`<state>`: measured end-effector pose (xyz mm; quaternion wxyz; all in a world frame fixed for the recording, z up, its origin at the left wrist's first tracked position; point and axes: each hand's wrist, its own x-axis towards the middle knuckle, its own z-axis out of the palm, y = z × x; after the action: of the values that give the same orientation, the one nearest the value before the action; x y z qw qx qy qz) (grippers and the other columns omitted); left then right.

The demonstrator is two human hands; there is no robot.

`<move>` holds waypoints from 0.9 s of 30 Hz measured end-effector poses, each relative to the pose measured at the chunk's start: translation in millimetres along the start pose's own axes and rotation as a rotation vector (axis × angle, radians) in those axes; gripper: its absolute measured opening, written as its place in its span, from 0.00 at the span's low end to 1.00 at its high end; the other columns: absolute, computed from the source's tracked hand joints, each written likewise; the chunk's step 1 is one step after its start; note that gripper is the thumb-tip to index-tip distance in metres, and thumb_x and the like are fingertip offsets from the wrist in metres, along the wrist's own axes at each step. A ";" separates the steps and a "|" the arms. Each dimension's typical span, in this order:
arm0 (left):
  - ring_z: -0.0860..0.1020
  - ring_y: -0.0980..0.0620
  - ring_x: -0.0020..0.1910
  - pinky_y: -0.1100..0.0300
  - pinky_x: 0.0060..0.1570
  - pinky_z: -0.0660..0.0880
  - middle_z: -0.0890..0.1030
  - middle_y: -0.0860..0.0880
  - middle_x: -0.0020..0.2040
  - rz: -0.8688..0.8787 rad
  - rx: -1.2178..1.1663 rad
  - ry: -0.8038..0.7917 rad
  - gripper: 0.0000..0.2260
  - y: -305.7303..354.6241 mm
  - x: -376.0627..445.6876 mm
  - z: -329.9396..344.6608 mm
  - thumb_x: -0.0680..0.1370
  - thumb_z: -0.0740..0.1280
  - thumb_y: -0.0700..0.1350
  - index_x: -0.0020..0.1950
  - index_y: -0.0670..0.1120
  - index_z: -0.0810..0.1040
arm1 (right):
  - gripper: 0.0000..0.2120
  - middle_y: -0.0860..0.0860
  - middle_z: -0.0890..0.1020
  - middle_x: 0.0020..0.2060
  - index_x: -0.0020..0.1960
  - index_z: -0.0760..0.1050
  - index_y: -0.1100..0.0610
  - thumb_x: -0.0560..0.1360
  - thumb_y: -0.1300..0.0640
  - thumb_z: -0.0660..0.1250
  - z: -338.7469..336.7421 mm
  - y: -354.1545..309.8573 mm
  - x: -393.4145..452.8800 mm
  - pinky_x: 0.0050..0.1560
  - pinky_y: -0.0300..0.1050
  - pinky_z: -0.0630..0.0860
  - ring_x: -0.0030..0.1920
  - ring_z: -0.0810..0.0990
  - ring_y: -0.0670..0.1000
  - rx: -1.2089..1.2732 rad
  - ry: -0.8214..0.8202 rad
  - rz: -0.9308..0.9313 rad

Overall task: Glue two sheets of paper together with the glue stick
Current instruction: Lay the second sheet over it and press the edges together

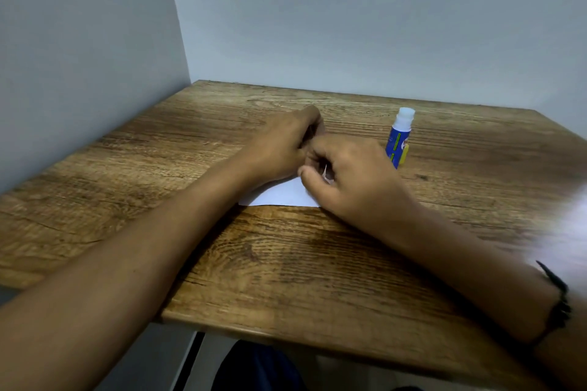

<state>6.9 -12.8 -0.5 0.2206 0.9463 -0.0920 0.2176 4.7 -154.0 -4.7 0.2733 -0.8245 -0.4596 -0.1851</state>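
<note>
Left hand [286,143]: fingers curled over the far part of the paper [279,195]; we cannot tell whether it grips or only presses. Right hand [352,174]: knuckles up, fingers curled, pinching a lifted white edge of the paper. Paper: white, mostly hidden beneath both hands, so we cannot count the sheets; near edge flat on the worktop [286,263]. Glue stick [399,138]: blue, white-capped, upright, just beyond the right hand, base partly hidden
</note>
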 end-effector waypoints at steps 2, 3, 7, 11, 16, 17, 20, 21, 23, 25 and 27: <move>0.70 0.49 0.43 0.57 0.36 0.61 0.74 0.47 0.42 0.059 0.082 -0.036 0.14 -2.2 0.6 0.1 0.66 0.57 0.45 0.47 0.41 0.75 | 0.07 0.53 0.79 0.37 0.39 0.73 0.58 0.72 0.55 0.62 -0.3 1.0 0.3 0.42 0.53 0.73 0.39 0.76 0.54 -0.048 -0.063 0.007; 0.68 0.50 0.43 0.58 0.39 0.60 0.73 0.46 0.42 0.078 0.119 -0.056 0.16 -4.5 1.1 -0.1 0.66 0.56 0.45 0.47 0.40 0.76 | 0.07 0.53 0.79 0.39 0.40 0.74 0.58 0.72 0.55 0.62 -0.6 1.5 0.4 0.42 0.51 0.73 0.40 0.76 0.54 -0.071 -0.090 0.013; 0.68 0.51 0.41 0.60 0.35 0.60 0.72 0.50 0.37 0.154 0.171 -0.137 0.08 -7.3 0.8 -3.0 0.69 0.60 0.38 0.42 0.39 0.77 | 0.08 0.54 0.79 0.41 0.41 0.74 0.59 0.73 0.55 0.61 -2.0 2.9 1.0 0.41 0.46 0.69 0.42 0.75 0.54 -0.163 -0.173 0.022; 0.70 0.53 0.41 0.61 0.39 0.63 0.76 0.51 0.38 0.178 0.159 -0.169 0.13 -5.8 -0.1 -7.6 0.68 0.57 0.41 0.42 0.40 0.80 | 0.09 0.54 0.79 0.41 0.41 0.75 0.60 0.73 0.54 0.61 -2.9 2.8 1.9 0.42 0.48 0.71 0.43 0.76 0.54 -0.163 -0.190 0.049; 0.72 0.52 0.40 0.60 0.39 0.67 0.79 0.48 0.39 0.175 0.146 -0.165 0.13 -2.8 -0.7 -10.0 0.68 0.58 0.39 0.43 0.39 0.82 | 0.08 0.54 0.79 0.35 0.37 0.74 0.60 0.71 0.56 0.61 -3.2 6.0 1.4 0.38 0.50 0.72 0.39 0.76 0.56 -0.138 -0.138 0.057; 0.71 0.54 0.39 0.62 0.38 0.65 0.76 0.51 0.36 0.172 0.135 -0.159 0.11 -2.8 -1.0 -9.3 0.68 0.59 0.38 0.42 0.40 0.81 | 0.08 0.54 0.78 0.33 0.35 0.72 0.59 0.70 0.56 0.61 -5.7 6.4 1.0 0.37 0.51 0.72 0.37 0.76 0.57 -0.125 -0.094 0.067; 0.66 0.60 0.34 0.72 0.36 0.59 0.67 0.61 0.30 0.181 0.102 -0.049 0.11 -1.6 0.1 -7.1 0.67 0.58 0.38 0.38 0.42 0.80 | 0.07 0.51 0.71 0.26 0.30 0.64 0.55 0.66 0.57 0.59 -23.5 5.5 -1.5 0.30 0.46 0.65 0.29 0.70 0.56 -0.168 0.210 0.036; 0.66 0.59 0.33 0.74 0.36 0.59 0.68 0.60 0.30 0.175 0.088 0.003 0.11 0.1 0.7 -7.1 0.67 0.58 0.38 0.38 0.42 0.80 | 0.08 0.50 0.68 0.25 0.30 0.63 0.55 0.65 0.58 0.60 -31.8 5.4 -1.9 0.29 0.43 0.63 0.26 0.68 0.55 -0.184 0.328 0.021; 0.67 0.61 0.33 0.77 0.36 0.62 0.71 0.57 0.32 0.120 0.013 0.102 0.09 4.6 1.5 -7.1 0.69 0.59 0.35 0.40 0.40 0.79 | 0.09 0.49 0.65 0.23 0.29 0.62 0.54 0.65 0.59 0.60 -47.9 8.0 -1.9 0.28 0.41 0.60 0.24 0.65 0.53 -0.160 0.500 0.042; 0.69 0.62 0.33 0.77 0.34 0.63 0.74 0.56 0.34 0.024 -0.115 0.170 0.09 11.4 0.1 -6.2 0.72 0.60 0.35 0.45 0.41 0.79 | 0.07 0.48 0.65 0.23 0.29 0.64 0.56 0.65 0.59 0.59 -58.9 17.4 -0.8 0.28 0.40 0.59 0.26 0.65 0.53 -0.142 0.592 0.145; 0.71 0.61 0.33 0.74 0.34 0.65 0.76 0.54 0.37 -0.053 -0.246 0.174 0.08 18.8 -2.5 -2.1 0.75 0.61 0.37 0.50 0.43 0.78 | 0.06 0.50 0.70 0.26 0.32 0.68 0.58 0.66 0.58 0.59 -64.0 30.0 0.5 0.32 0.43 0.62 0.30 0.70 0.54 -0.177 0.542 0.292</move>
<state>-1.1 -28.4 7.2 0.3475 0.8918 -0.0735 0.2802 27.2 -206.2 37.2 0.3367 -0.8229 -0.2291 -0.3962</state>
